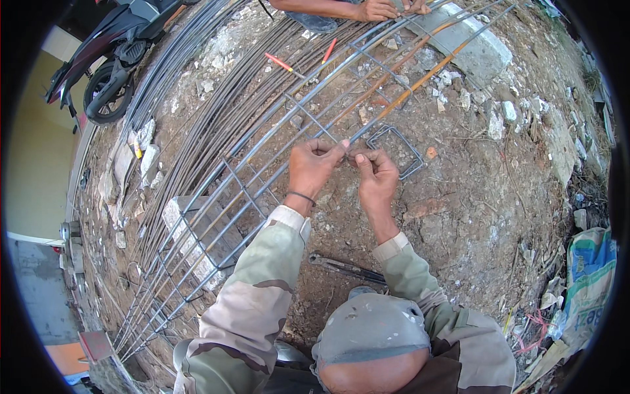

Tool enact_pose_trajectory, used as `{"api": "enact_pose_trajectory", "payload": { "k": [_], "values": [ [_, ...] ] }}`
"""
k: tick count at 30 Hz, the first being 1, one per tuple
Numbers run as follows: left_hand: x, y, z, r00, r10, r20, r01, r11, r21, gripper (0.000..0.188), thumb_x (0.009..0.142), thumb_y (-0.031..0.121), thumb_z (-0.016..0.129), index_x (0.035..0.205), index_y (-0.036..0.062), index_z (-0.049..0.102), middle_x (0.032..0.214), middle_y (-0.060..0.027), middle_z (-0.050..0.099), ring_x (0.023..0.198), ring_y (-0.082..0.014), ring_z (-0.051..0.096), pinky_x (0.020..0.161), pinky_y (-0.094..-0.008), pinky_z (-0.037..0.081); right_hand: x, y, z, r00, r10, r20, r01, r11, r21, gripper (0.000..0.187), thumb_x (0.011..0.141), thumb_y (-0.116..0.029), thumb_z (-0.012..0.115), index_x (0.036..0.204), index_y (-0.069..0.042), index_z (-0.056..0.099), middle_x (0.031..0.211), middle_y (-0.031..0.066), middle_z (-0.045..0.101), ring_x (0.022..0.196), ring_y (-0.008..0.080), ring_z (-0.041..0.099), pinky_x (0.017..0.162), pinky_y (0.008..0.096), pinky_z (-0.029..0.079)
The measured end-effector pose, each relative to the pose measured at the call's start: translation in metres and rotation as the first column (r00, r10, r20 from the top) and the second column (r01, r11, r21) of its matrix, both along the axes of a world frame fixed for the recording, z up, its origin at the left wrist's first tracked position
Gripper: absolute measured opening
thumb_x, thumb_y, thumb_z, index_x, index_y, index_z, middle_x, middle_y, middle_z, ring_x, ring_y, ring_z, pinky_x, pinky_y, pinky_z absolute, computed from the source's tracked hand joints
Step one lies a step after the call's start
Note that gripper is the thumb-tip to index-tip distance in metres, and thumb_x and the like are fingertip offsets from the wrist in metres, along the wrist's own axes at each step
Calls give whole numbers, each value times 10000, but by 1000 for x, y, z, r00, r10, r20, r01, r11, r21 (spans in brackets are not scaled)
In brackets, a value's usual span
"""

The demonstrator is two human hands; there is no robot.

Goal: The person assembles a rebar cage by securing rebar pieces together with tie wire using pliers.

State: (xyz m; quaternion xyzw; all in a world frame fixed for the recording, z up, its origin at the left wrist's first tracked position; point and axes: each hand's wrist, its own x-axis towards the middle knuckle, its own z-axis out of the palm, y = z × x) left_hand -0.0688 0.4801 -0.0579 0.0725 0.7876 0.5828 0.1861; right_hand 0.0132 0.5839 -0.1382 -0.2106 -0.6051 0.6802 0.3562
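Both my hands are closed in a pinch at a corner of a rebar cage (246,157), where a crossing stirrup meets a long bar. My left hand (310,169) is at the bar's left side, thumb and forefinger pressed together. Close beside it, my right hand (377,178) pinches at the near side of the same joint. Whatever the fingertips hold is too small to make out. Just beyond my right hand, loose square stirrups (419,157) lie on the dirt. A dark long-handled hand tool (348,268) lies on the ground between my forearms.
Red-handled pincers (281,62) rest across the cage. Another person's hands (380,9) hold its far end. A bundle of long rods (216,111) runs along the left. A concrete block (195,240) sits under the cage, a slab (469,49) far right. A motorbike (111,82) stands far left.
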Motion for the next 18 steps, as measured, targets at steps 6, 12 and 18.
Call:
{"api": "enact_pose_trajectory", "payload": {
  "k": [6, 12, 18],
  "values": [
    [-3, 2, -8, 993, -6, -117, -4, 996, -89, 266, 904, 169, 814, 785, -35, 691, 709, -84, 711, 603, -100, 649, 549, -241, 519, -2, 3, 2, 981, 110, -157, -154, 941, -301, 68, 961, -29, 704, 923, 22, 679, 867, 79, 730, 789, 133, 699, 751, 283, 584],
    [-2, 0, -22, 948, -25, -318, -33, 984, -175, 277, 866, 179, 818, 720, -31, 711, 655, -108, 720, 559, -133, 661, 524, -293, 508, -3, 5, 3, 968, 134, -212, -215, 879, -425, 65, 958, -38, 714, 926, 10, 684, 881, 88, 734, 786, 138, 701, 730, 289, 591],
    [-3, 2, -18, 985, -47, -164, 39, 998, -51, 279, 949, 159, 755, 743, -11, 675, 672, -82, 698, 538, -116, 640, 488, -258, 496, -20, 22, -14, 937, 251, -241, -348, 668, -658, 65, 962, -56, 705, 921, -11, 682, 890, 96, 730, 771, 178, 690, 683, 321, 555]
  ]
}}
